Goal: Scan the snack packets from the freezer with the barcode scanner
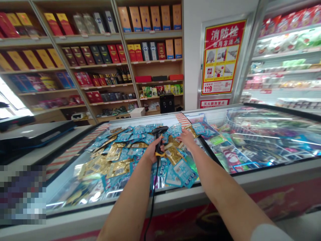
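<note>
A black and yellow barcode scanner [158, 142] stands upright in my left hand [151, 151], its fingers wrapped round the handle and its head over the packets. Its black cable [153, 197] hangs down toward me. To the right, my right hand [187, 138] has its fingertips at the lower right edge of a blue packet [175, 129] and seems to pinch it. Many blue and gold packets lie loosely over the glass freezer top below both hands. Gold packets [173, 154] and blue packets [184, 172] lie nearest me.
The glass-topped chest freezer [160, 197] spans the front, with bagged goods [240, 150] under its right side. A dark counter device [37, 134] is at left. Shelves of boxed bottles [150, 18] and a red fire-hydrant sign [223, 57] stand behind. A refrigerated display [286, 57] is at right.
</note>
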`<state>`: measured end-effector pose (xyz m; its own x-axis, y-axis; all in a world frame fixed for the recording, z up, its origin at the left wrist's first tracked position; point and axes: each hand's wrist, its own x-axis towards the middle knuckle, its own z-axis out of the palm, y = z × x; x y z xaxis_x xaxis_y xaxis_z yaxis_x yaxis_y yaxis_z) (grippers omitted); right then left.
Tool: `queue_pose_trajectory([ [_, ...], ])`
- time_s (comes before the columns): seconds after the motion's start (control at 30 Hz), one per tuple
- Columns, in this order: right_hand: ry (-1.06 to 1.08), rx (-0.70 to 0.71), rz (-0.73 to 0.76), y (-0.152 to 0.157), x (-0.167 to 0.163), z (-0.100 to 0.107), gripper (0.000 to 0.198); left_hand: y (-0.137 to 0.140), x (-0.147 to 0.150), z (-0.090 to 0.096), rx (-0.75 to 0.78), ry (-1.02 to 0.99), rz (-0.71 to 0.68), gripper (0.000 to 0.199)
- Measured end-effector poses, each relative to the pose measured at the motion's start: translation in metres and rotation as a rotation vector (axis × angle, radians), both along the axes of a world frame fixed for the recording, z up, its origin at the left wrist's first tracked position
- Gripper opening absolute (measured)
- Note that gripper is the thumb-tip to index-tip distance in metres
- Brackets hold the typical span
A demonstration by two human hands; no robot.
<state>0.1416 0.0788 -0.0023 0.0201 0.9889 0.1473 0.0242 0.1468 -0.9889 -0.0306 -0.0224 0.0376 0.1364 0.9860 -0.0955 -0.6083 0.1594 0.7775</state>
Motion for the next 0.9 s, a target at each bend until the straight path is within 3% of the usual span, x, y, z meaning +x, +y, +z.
queue_pose_trajectory([
  [0.4, 0.062, 0.006, 0.020, -0.006, -0.001, 0.006, 0.040, 0.001, -0.001, -0.002, 0.017, 0.016, 0.019, 0.023],
  [0.67, 0.119, 0.046, -0.004, 0.000, -0.001, -0.002, 0.034, 0.001, 0.000, -0.002, 0.021, -0.007, 0.027, 0.025],
  [0.9, 0.297, 0.044, -0.233, 0.007, 0.009, 0.008, 0.035, 0.001, 0.001, 0.000, 0.012, -0.006, 0.035, 0.021],
])
